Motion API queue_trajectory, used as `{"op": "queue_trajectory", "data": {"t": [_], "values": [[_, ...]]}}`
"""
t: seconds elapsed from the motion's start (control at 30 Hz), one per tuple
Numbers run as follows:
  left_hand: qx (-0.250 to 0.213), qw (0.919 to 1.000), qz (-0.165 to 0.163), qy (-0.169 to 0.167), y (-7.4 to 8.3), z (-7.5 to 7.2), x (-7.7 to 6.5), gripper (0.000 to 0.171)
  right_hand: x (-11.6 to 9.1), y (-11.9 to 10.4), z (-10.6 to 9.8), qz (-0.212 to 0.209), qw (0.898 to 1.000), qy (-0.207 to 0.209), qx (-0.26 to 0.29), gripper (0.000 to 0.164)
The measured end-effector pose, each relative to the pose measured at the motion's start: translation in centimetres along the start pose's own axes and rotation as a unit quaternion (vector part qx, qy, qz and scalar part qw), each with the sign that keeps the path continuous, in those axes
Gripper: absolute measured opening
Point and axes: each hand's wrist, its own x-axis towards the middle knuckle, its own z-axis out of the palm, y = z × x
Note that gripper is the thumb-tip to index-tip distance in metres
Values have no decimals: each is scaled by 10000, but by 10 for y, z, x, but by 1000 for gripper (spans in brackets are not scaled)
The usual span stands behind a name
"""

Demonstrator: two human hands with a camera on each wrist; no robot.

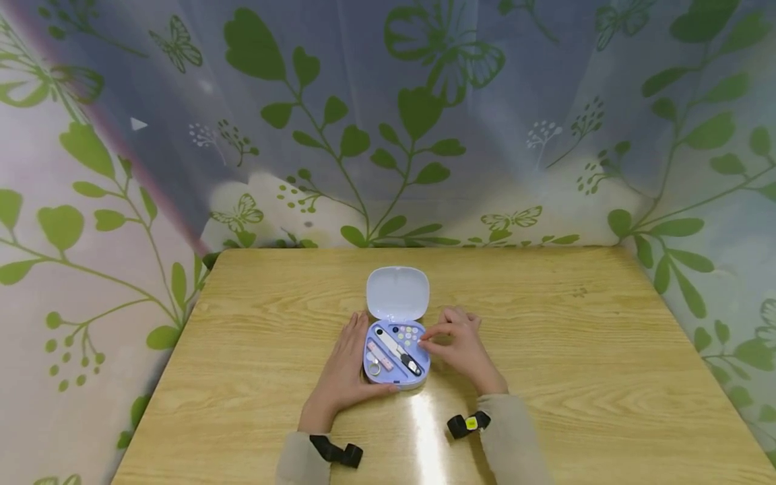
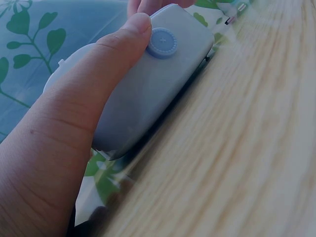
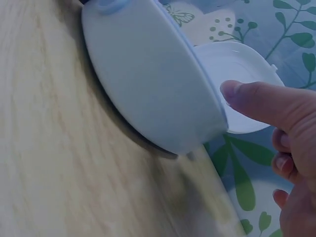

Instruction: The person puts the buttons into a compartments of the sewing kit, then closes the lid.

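Observation:
A lilac sewing box [image 1: 394,377] lies open on the table, its pale lid [image 1: 397,294] tipped back behind it. My left hand [image 1: 342,374] holds the box at its left side and front; the thumb [image 2: 121,42] rests beside the round latch [image 2: 163,43]. At the right rim, my right hand [image 1: 457,347] pinches a small pale button between thumb and index finger, mostly hidden by the fingertips. Several buttons [image 1: 408,333] lie in the upper right compartment. A long white-and-black tool [image 1: 394,347] crosses the middle, with a pink strip [image 1: 380,356] and a metal ring [image 1: 374,369] to its left.
The wooden table [image 1: 545,316] extends on both sides of the box. Behind it hangs a curtain [image 1: 339,168] printed with leaves and butterflies. Black straps [image 1: 336,451] sit on both wrists over beige sleeves [image 1: 512,438].

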Motion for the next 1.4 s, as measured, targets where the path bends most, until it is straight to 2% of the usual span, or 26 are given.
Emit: {"op": "queue_trajectory", "data": {"t": [0.3, 0.47, 1.07, 1.4], "values": [[49, 10000, 18, 1, 0, 0, -1, 138, -3, 1, 13, 186, 9995, -193, -177, 12], [67, 10000, 4, -12, 0, 0, -1, 138, -4, 2, 16, 206, 9994, -161, -216, 13], [80, 9999, -66, -53, -1, 2, 0, 139, -4, 1, 16, 244, 9988, -207, -382, 12], [48, 9999, -115, -99, 0, 1, -1, 139, -4, -2, 12, 344, 9987, -233, -290, 12]]}}
